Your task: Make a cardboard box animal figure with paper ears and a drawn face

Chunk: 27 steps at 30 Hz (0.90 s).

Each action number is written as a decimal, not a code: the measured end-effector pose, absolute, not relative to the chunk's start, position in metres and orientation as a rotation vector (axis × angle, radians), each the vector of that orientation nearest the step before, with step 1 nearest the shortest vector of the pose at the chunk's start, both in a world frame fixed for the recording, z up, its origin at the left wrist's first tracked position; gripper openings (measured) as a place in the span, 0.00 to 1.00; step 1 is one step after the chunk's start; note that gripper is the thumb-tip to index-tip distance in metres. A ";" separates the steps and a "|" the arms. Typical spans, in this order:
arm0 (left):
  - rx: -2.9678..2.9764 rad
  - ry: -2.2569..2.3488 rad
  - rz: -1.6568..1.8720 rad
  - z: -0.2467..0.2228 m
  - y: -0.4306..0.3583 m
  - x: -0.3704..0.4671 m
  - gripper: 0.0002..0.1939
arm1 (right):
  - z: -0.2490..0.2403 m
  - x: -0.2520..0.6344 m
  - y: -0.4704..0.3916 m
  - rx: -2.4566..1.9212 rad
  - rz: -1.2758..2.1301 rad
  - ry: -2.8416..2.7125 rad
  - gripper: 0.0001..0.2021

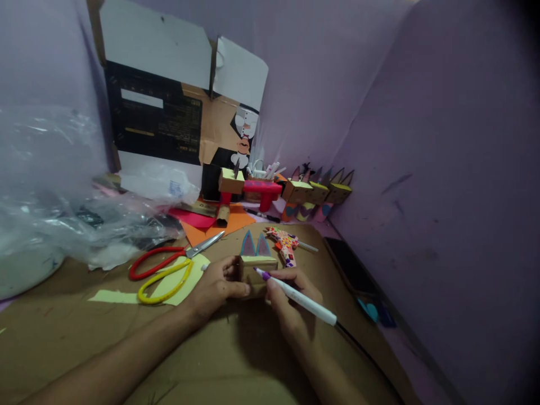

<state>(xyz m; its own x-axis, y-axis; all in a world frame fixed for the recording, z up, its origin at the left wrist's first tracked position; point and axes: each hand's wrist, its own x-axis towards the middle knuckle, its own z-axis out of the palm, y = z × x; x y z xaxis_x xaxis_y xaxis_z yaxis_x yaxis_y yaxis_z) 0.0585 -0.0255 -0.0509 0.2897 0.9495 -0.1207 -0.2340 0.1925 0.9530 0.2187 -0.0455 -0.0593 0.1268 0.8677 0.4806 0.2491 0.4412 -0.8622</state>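
A small cardboard box (252, 274) with two pointed ears (255, 245), blue-edged and dull purple inside, is held above the cardboard mat. My left hand (217, 287) grips its left side, thumb along the lower front. In my right hand (295, 301) is a white pen (310, 305) with a purple collar, its tip at the front face of the box. A dark line runs from the pen's back end toward the bottom right. Fingers of my right hand also reach the box's right side.
Red-and-yellow-handled scissors (189, 253) lie on pale green paper (181, 284) at the left. Behind are a patterned glue gun (287, 243), orange paper (236, 220) and several eared box figures (297, 191). A dark phone (350, 264) lies right, plastic bags (126, 219) left.
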 end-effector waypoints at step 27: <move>0.941 0.936 0.966 -0.047 -0.023 0.060 0.26 | -0.059 0.220 -0.033 -0.997 0.714 -1.432 0.07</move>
